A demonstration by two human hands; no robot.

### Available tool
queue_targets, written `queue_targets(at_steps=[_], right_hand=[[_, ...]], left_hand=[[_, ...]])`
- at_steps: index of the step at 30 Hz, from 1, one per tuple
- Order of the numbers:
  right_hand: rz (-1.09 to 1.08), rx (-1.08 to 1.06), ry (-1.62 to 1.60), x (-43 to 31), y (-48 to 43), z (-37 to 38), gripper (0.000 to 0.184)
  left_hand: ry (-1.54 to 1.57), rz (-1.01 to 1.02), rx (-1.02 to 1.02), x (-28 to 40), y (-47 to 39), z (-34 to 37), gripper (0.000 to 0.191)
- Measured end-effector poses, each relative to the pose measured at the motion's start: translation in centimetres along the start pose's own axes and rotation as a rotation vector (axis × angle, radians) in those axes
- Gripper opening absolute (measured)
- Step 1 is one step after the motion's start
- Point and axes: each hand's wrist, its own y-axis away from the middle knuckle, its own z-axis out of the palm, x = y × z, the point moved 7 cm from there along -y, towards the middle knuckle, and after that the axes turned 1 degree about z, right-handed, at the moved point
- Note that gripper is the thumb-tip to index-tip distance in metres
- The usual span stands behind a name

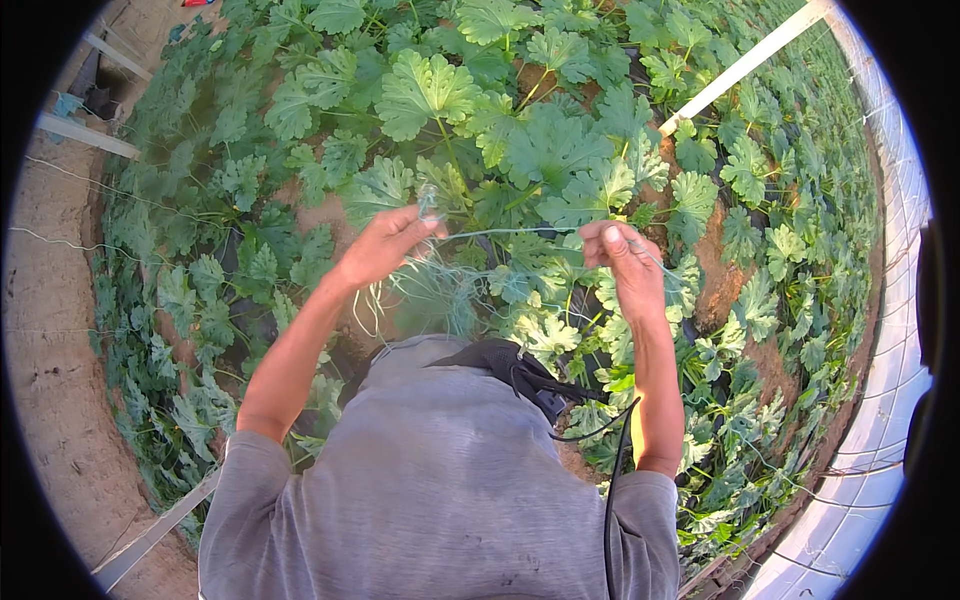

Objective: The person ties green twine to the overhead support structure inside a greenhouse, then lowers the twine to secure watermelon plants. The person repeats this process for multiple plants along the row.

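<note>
My left hand (pixel 397 240) is closed on a bundle of thin blue-green twine (pixel 450 292), with a small tuft above the fingers and many loose, tangled strands hanging below. One strand (pixel 517 229) runs nearly level from it to my right hand (pixel 622 259), which pinches it between thumb and fingers; a tail of twine trails off past that hand to the right. Both hands are raised in front of my grey shirt, over broad-leaved squash plants (pixel 431 94).
Dense squash plants grow all around over bare soil and dark film. A white post (pixel 742 67) slants at upper right, and pale beams (pixel 86 135) stand at left beside an earthen wall (pixel 52 300). Plastic sheeting (pixel 892 300) with cords curves along the right. A black cable (pixel 611 510) hangs by my shirt.
</note>
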Motion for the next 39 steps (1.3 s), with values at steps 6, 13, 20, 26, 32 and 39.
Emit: queue_targets(at_steps=[6, 13, 20, 26, 32, 39], right_hand=[[0.0, 0.637, -0.509, 8.7, 3.8, -20.3, 0.048], [-0.183, 1.209, -0.896, 15.3, 25.4, -41.9, 0.046], [0.937, 0.819, 0.468, 15.0, 23.2, -28.0, 0.045], [0.556, 0.115, 0.639, 9.6, -1.7, 1.2, 0.034], [0.299, -0.05, 0.831, 4.0, -11.9, 18.2, 0.027], [0.32, 0.367, 0.675, -2.6, -10.2, 9.5, 0.023]], left_hand=[[-0.391, 0.056, 0.181, -2.8, 1.5, -10.1, 0.035], [-1.027, -0.151, 0.52, -9.6, 3.5, -35.2, 0.035], [-1.058, -0.096, 0.337, -10.6, -7.0, -36.7, 0.038], [-0.825, 0.326, 0.021, -6.1, -14.9, -18.2, 0.05], [0.143, 0.254, -0.537, -4.7, -13.4, -6.2, 0.029], [0.196, 0.04, -0.431, -7.8, -16.7, -12.2, 0.026]])
